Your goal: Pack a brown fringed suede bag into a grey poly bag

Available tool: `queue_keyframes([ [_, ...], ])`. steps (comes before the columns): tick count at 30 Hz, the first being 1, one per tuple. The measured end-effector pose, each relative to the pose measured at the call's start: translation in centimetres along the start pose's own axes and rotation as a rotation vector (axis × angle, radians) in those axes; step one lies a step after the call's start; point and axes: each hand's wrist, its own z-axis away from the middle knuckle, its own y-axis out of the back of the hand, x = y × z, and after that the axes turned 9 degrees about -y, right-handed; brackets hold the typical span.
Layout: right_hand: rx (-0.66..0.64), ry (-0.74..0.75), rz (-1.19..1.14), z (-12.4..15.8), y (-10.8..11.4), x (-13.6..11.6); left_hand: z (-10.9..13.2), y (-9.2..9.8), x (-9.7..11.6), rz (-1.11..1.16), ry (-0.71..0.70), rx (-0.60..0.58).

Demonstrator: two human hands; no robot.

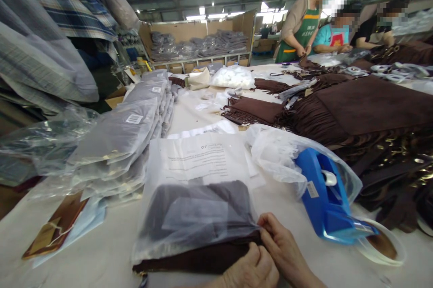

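A dark brown bag (196, 258) lies mostly inside a frosted plastic bag (158, 207) with printed text on its far part. The brown strip along its near edge sticks out of the plastic. My left hand (252, 270) is closed on the brown bag near its right corner, fingers bent. Just beyond it, my right hand (282, 247) pinches the plastic bag's right edge between thumb and fingers. Through the plastic, a paler rectangle shows on the brown bag.
Plastic-wrapped grey packages (118, 130) are stacked left, beside leather-like tags (56, 229). Right stand a blue tape dispenser (324, 198), a tape roll (382, 243) and piled brown fringed bags (382, 107). Co-workers (301, 26) are at the far right.
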Motion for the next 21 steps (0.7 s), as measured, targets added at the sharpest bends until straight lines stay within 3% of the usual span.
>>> queue_keyframes([
  [6, 0.058, -0.042, -0.019, 0.6, -0.6, 1.0, 0.2, 0.9, -0.9, -0.073, 0.106, 0.061],
  [12, 0.183, -0.103, -0.057, 0.8, -1.4, 2.1, 0.2, 0.8, -0.9, -0.107, 0.032, -0.009],
  [16, 0.224, -0.133, -0.087, 1.1, -2.0, 2.3, 0.4, 0.7, -0.9, -0.092, 0.058, -0.011],
  [21, 0.268, -0.023, -0.064, 2.0, -2.7, 2.8, 1.2, 1.9, -2.7, 0.076, 0.014, 0.005],
])
